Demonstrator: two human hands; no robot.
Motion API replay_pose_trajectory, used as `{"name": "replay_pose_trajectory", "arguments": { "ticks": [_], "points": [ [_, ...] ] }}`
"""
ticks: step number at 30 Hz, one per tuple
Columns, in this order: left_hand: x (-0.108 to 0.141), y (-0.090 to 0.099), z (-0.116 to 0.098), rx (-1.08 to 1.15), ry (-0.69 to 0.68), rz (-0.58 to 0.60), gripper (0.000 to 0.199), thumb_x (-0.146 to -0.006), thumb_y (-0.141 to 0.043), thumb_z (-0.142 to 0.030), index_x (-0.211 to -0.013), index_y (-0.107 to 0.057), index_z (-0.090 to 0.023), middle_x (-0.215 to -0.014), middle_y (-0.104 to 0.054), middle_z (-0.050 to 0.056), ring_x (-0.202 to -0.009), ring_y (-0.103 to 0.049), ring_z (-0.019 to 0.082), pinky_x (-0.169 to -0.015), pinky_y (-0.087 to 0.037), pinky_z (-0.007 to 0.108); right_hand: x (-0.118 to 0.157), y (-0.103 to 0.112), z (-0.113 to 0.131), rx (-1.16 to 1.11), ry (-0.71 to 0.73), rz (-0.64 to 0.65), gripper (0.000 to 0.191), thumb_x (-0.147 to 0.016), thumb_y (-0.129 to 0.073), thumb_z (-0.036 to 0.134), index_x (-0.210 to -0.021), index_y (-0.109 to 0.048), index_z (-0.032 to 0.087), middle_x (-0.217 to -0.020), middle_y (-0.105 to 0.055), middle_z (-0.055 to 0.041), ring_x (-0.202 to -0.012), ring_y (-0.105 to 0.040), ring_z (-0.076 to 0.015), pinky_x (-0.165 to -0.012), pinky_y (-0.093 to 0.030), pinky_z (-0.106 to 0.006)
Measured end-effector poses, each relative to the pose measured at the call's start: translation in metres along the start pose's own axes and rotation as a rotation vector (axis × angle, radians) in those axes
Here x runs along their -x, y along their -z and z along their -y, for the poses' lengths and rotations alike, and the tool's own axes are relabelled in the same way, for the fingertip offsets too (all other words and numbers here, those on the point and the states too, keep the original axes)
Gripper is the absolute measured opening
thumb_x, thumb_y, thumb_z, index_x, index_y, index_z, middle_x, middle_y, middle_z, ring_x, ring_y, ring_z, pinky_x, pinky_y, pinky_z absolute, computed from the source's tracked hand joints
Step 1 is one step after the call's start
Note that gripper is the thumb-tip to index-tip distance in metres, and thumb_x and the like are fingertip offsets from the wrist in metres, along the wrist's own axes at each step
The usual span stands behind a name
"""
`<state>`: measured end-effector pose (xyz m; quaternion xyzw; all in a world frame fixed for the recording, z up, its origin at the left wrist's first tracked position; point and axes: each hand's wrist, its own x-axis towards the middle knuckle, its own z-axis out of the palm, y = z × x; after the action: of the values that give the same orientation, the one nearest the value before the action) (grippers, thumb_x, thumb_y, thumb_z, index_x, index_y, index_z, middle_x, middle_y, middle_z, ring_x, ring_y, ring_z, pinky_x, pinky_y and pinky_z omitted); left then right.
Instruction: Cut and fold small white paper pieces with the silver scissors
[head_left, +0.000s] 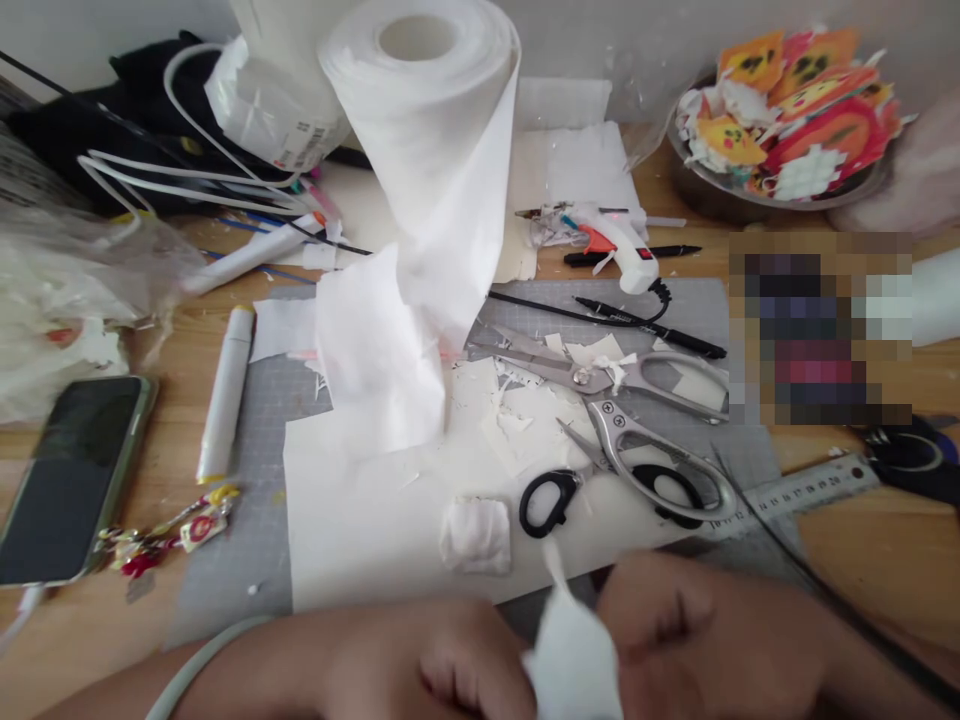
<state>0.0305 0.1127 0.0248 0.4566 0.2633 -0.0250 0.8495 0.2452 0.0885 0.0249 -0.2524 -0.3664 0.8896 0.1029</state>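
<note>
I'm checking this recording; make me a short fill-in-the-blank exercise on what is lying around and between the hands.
1. The piece of material between the left hand and the right hand is ____ in colour.
2. The phone lies on the ____ side of the picture.
3. The pens near the glue gun are ____ in colour.
4. The colourful heap sits in a metal ____ at the upper right.

Missing words: white; left; black; bowl.
</note>
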Motion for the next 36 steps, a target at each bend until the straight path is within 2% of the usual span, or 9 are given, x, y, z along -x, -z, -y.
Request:
{"name": "replay_pose_trajectory", "arguments": {
  "ticks": [3,6,9,12,15,19,25,31,36],
  "points": [
    [0.002,0.002,-0.006,-0.036,-0.039,-0.041,0.05,-0.079,-0.041,-0.058,-0.057,-0.053,-0.014,-0.056,-0.047,0.001,-0.056,-0.043,0.01,-0.055,-0.036,0.021,-0.009,-0.001,-0.001,-0.14,0.147,-0.412,0.041,-0.078,-0.053,0.051,-0.059,-0.046,0.016,-0.049,-0.041,0.0058,-0.044,-0.033,-0.0043,-0.044,-0.028,-0.018],
    [-0.003,0.001,-0.009,-0.008,-0.044,-0.111,0.042,-0.081,-0.045,-0.051,-0.065,-0.052,-0.013,-0.063,-0.047,0.0,-0.06,-0.042,0.009,-0.057,-0.033,0.02,-0.018,-0.001,-0.007,-0.238,0.25,-0.57,0.03,-0.082,-0.052,0.04,-0.066,-0.045,0.017,-0.049,-0.041,0.0068,-0.044,-0.035,-0.0052,-0.045,-0.029,-0.019],
    [-0.006,-0.001,-0.004,0.09,0.022,-0.109,0.038,-0.072,-0.058,-0.051,-0.076,-0.051,-0.015,-0.067,-0.044,-0.003,-0.062,-0.039,0.008,-0.057,-0.031,0.02,-0.021,-0.003,-0.009,-0.169,0.245,-0.574,0.03,-0.084,-0.05,0.038,-0.064,-0.043,0.017,-0.051,-0.042,0.0061,-0.047,-0.036,-0.0052,-0.047,-0.029,-0.019],
    [-0.007,-0.002,0.002,0.182,0.017,-0.08,0.05,-0.061,-0.065,-0.057,-0.086,-0.049,-0.017,-0.074,-0.047,-0.002,-0.063,-0.041,0.008,-0.058,-0.032,0.02,-0.02,-0.006,-0.005,-0.036,0.236,-0.52,0.031,-0.086,-0.047,0.038,-0.064,-0.044,0.016,-0.054,-0.041,0.0053,-0.05,-0.037,-0.0056,-0.052,-0.032,-0.02],
    [-0.007,-0.001,0.003,0.162,-0.049,-0.198,0.044,-0.073,-0.052,-0.058,-0.087,-0.047,-0.017,-0.068,-0.044,-0.004,-0.059,-0.04,0.008,-0.057,-0.032,0.022,-0.018,-0.007,-0.001,0.06,0.204,-0.455,0.03,-0.084,-0.048,0.041,-0.066,-0.047,0.016,-0.057,-0.038,0.0053,-0.051,-0.033,-0.0055,-0.048,-0.028,-0.018],
    [-0.008,0.001,0.005,0.005,-0.079,-0.349,0.038,-0.079,-0.047,-0.053,-0.07,-0.046,-0.016,-0.062,-0.036,-0.004,-0.059,-0.035,0.008,-0.056,-0.03,0.021,-0.016,-0.003,-0.003,0.068,0.123,-0.401,0.036,-0.077,-0.054,0.047,-0.061,-0.041,0.017,-0.054,-0.034,0.0062,-0.049,-0.029,-0.0054,-0.045,-0.025,-0.018],
    [-0.008,0.002,0.009,-0.084,-0.09,-0.279,0.04,-0.081,-0.047,-0.048,-0.064,-0.056,-0.013,-0.07,-0.048,-0.001,-0.059,-0.043,0.007,-0.056,-0.034,0.019,-0.019,-0.001,-0.007,-0.087,0.204,-0.557,0.035,-0.082,-0.049,0.046,-0.063,-0.042,0.017,-0.05,-0.04,0.0063,-0.046,-0.037,-0.0056,-0.045,-0.029,-0.019],
    [-0.008,0.0,0.011,-0.14,-0.106,-0.327,0.044,-0.086,-0.038,-0.047,-0.065,-0.057,-0.014,-0.063,-0.047,-0.002,-0.056,-0.044,0.007,-0.056,-0.036,0.019,-0.025,-0.01,-0.016,-0.141,0.225,-0.382,0.028,-0.073,-0.065,0.038,-0.082,-0.053,0.014,-0.069,-0.056,0.0008,-0.06,-0.05,-0.007,-0.055,-0.037,-0.019],
    [-0.01,-0.002,0.007,-0.132,-0.027,-0.319,0.039,-0.084,-0.039,-0.049,-0.069,-0.052,-0.015,-0.062,-0.046,-0.003,-0.055,-0.042,0.007,-0.054,-0.035,0.02,-0.024,-0.012,-0.019,-0.089,0.114,-0.388,0.022,-0.077,-0.061,0.033,-0.087,-0.058,0.013,-0.075,-0.06,-0.0007,-0.065,-0.052,-0.0076,-0.056,-0.038,-0.018]
  ]
}}
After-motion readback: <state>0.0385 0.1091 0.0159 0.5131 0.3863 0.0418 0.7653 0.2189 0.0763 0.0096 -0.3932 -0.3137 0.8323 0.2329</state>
